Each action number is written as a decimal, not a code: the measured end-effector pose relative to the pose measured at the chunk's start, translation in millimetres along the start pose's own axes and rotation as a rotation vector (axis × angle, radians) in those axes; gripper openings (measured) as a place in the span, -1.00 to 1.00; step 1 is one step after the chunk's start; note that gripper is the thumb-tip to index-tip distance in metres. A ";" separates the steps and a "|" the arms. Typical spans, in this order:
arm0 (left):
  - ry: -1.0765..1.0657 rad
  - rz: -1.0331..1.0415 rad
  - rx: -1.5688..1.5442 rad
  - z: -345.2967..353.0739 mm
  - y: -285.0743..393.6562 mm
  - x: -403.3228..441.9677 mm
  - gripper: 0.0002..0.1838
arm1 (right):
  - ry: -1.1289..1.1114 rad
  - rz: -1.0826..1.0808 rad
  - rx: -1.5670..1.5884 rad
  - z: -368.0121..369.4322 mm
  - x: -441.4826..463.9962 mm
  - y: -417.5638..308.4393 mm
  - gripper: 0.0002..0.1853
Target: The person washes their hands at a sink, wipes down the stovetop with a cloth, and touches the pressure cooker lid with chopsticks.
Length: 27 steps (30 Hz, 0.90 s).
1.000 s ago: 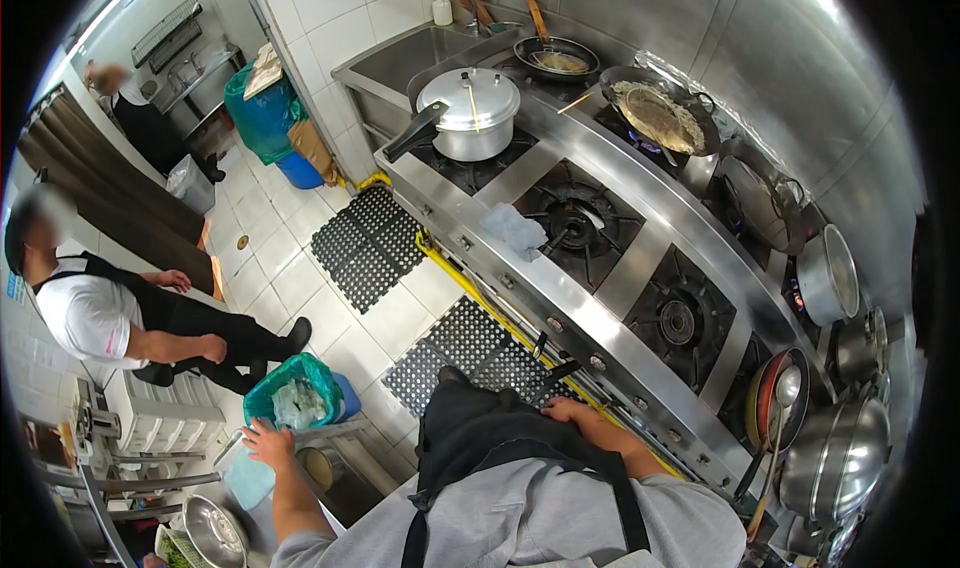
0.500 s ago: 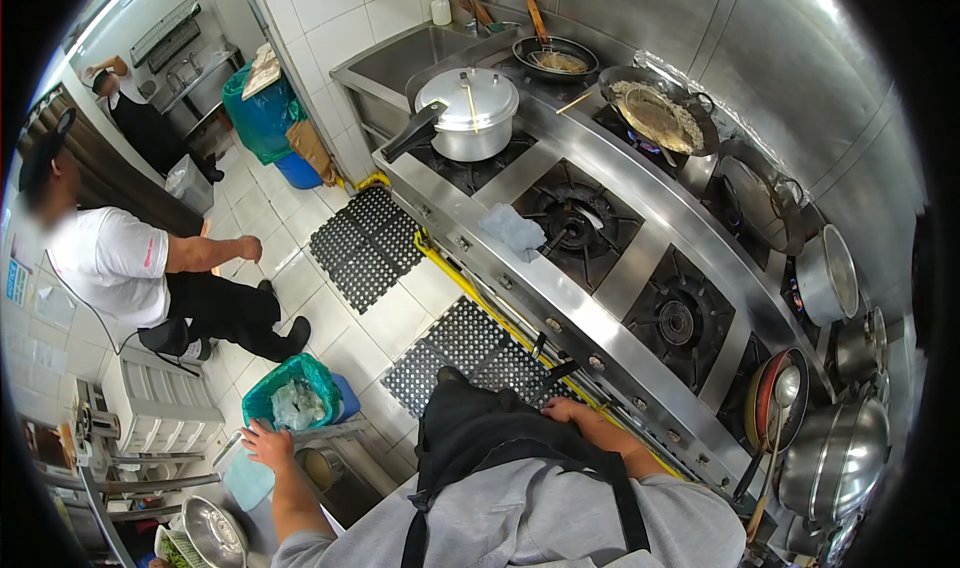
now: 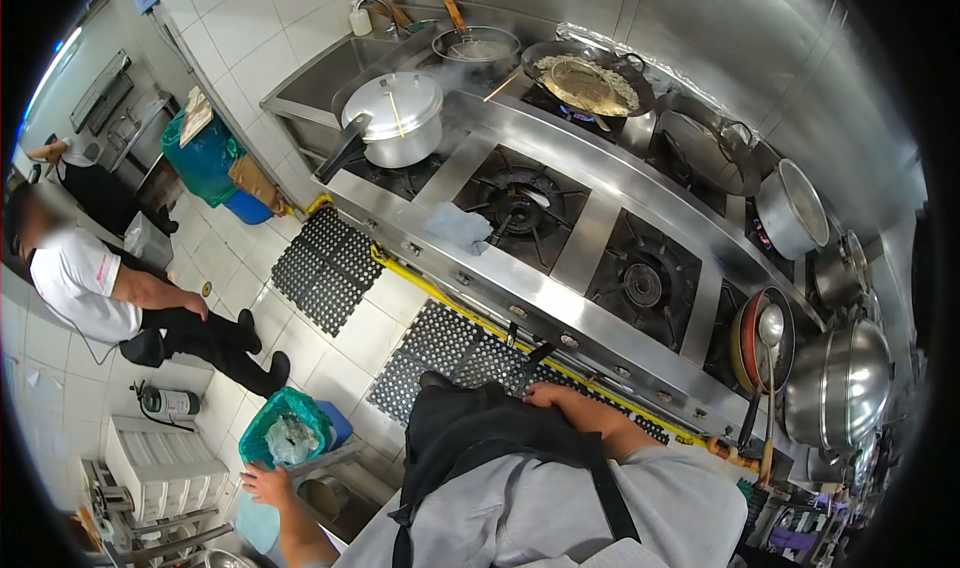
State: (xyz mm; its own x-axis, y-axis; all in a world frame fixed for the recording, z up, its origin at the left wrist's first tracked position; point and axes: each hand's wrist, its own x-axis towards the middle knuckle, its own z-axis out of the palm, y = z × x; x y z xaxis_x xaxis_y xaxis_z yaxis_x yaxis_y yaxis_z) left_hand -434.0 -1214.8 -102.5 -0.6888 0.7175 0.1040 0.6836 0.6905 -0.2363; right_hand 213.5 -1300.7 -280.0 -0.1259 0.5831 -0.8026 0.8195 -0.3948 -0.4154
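My left hand point(image 3: 267, 485) is open with its fingers spread, at the lower left beside a bin with a green liner point(image 3: 262, 430). A pale blue board or cloth point(image 3: 258, 523) lies just below it; whether the palm rests on anything is hidden. My right hand point(image 3: 545, 395) hangs low by my black apron point(image 3: 480, 428), near the front of the stove point(image 3: 560, 290). Its fingers look loosely bent, and nothing shows in them. Clear plastic point(image 3: 293, 438) lies inside the bin.
On the stove stand a pressure cooker point(image 3: 402, 133), a wok of food point(image 3: 590, 83) over a lit flame, a tall pot point(image 3: 793, 208) and a red pan point(image 3: 757, 343) with a ladle. A grey cloth point(image 3: 458, 226) lies near the edge. A co-worker point(image 3: 85, 278) stands at left.
The camera view has turned right, so stove and pots sit farther left. The co-worker's arm has lowered. My right hand still hangs by the apron; my left hand stays near the bin.
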 end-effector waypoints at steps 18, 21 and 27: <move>0.022 -0.003 -0.052 8.0 -4.5 2.3 -0.12 | -0.010 -0.012 -0.012 4.8 15.2 3.9 -0.49; 0.020 0.001 -0.054 8.3 -5.2 3.1 -0.12 | 0.034 -0.020 -0.006 8.7 17.8 7.0 -0.49; -0.010 -0.015 -0.049 -1.8 -0.3 1.1 -0.12 | 0.007 -0.029 -0.013 8.0 20.3 8.7 -0.49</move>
State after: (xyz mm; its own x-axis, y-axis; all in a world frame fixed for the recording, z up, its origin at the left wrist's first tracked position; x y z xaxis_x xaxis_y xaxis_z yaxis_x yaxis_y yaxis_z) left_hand -434.5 -1214.0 -100.6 -0.7013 0.7062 0.0976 0.6840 0.7050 -0.1874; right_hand 213.6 -1298.0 -303.3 -0.1456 0.5990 -0.7874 0.8228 -0.3686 -0.4325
